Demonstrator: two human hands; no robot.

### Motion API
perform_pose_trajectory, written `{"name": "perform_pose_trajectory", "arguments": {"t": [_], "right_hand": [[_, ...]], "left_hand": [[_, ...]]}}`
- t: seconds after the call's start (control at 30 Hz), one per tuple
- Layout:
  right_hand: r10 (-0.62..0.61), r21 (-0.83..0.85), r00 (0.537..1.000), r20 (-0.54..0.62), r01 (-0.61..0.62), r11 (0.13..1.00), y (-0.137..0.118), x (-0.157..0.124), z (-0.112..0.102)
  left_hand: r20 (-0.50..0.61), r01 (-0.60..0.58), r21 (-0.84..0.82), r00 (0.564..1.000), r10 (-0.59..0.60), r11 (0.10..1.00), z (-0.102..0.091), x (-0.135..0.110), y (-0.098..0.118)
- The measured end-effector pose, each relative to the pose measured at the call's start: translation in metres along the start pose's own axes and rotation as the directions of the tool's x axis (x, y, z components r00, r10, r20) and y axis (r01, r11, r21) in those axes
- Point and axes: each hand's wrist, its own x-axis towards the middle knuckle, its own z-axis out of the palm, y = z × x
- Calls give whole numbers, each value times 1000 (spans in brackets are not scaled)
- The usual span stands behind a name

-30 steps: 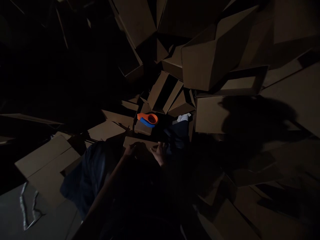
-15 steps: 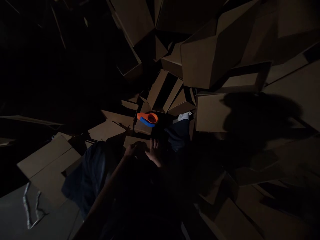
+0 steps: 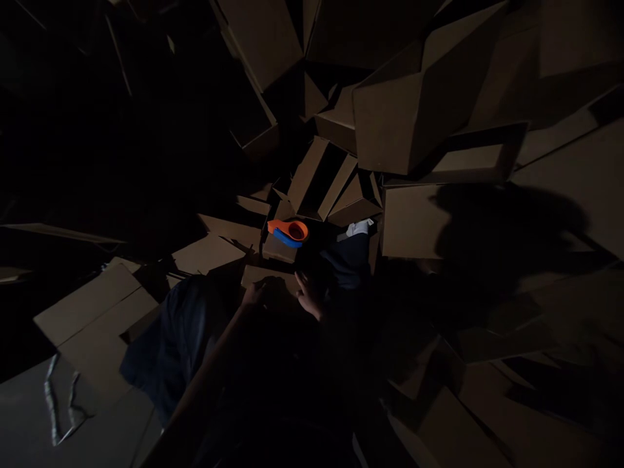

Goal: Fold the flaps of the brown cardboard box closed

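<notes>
A small cardboard box [image 3: 275, 286] lies in front of me, between my legs, its near part lost in shadow. My left hand [image 3: 253, 296] is closed on its left edge. At the right end of the same box is my right hand [image 3: 311, 297], gripping the side with one digit pointing up and away; its other fingers are mostly hidden. Just beyond, an orange and blue tape dispenser [image 3: 288, 233] rests on another small cardboard box [image 3: 280, 250], touched by neither hand.
Cardboard boxes are heaped all around, with a large one [image 3: 387, 120] ahead and another [image 3: 412, 221] to the right under my shadow. An open box [image 3: 308, 172] stands beyond the dispenser. Crumpled silvery strips [image 3: 52, 403] lie on the floor at lower left.
My right hand has shifted slightly right, from fingers spread over the box top to its right side. My left hand, the box and the dispenser stay about where they were.
</notes>
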Motion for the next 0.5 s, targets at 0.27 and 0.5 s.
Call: {"name": "perform_pose_trajectory", "arguments": {"t": [0.27,0.5], "right_hand": [[74,-106,983,-168,-92,990,-30,-13,6],[66,-231,980,-189,-110,967,-32,-17,10]], "left_hand": [[1,-40,-33,999,40,999,-1,-4,6],[-115,-50,375,988,100,926,17,-23,1]]}}
